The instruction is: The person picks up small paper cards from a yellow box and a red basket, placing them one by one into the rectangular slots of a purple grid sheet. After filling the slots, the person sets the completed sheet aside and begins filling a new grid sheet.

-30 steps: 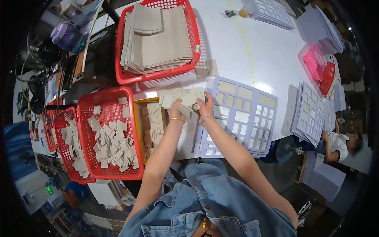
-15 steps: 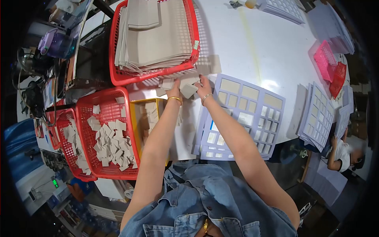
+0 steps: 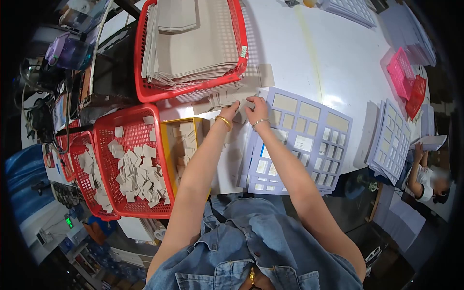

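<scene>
My left hand (image 3: 229, 112), with a gold bangle at its wrist, is closed in a pinch on one side of a small grey cardboard piece (image 3: 243, 105). On the other side my right hand (image 3: 257, 111), wearing a silver bangle, has its fingers curled on the same piece. Other loose cardboard pieces (image 3: 218, 99) lie just beyond my left hand. Close to my right wrist is a lilac frame board (image 3: 316, 118) with rectangular openings, stacked on similar boards. Some openings show grey card; others look white or bright.
A red basket (image 3: 242, 53) of large card sheets stands ahead. To the left are a red basket (image 3: 157, 113) of small pieces and a yellow-sided box (image 3: 166, 145). More lilac boards (image 3: 389, 140) and a pink basket (image 3: 400, 72) are at right, near another person (image 3: 425, 186).
Both hands have drawn closer together, the left moving right. The cardboard piece between them has shifted right and shows less. The person at right now holds up a pale board or stack.
</scene>
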Demonstrator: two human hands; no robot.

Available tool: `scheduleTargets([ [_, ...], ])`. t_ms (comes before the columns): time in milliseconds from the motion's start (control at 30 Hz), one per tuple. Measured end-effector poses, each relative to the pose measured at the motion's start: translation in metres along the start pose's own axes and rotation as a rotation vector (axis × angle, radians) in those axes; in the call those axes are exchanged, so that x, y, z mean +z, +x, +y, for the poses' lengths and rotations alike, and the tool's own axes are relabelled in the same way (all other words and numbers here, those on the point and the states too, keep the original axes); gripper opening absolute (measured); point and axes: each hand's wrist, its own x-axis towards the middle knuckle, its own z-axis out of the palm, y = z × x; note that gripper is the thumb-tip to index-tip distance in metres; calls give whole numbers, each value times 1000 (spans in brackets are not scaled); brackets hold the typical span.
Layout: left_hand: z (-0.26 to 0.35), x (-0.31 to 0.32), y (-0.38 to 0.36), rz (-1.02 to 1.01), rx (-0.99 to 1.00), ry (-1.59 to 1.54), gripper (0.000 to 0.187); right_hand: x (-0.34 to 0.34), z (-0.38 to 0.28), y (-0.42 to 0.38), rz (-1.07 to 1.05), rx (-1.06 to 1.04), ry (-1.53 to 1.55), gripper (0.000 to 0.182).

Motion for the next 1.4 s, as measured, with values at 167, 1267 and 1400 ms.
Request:
scheduleTargets([
  [167, 9, 19, -46, 112, -132, -3, 36, -27, -19, 4, -71, -99, -183, 29],
  [1267, -65, 11, -166, 296, 742, 440, 23, -74, 23, -76, 364, 333, 770, 17],
  [1400, -68, 48, -139, 95, 663, 844, 20, -139, 63, -92, 376, 400, 651, 20],
])
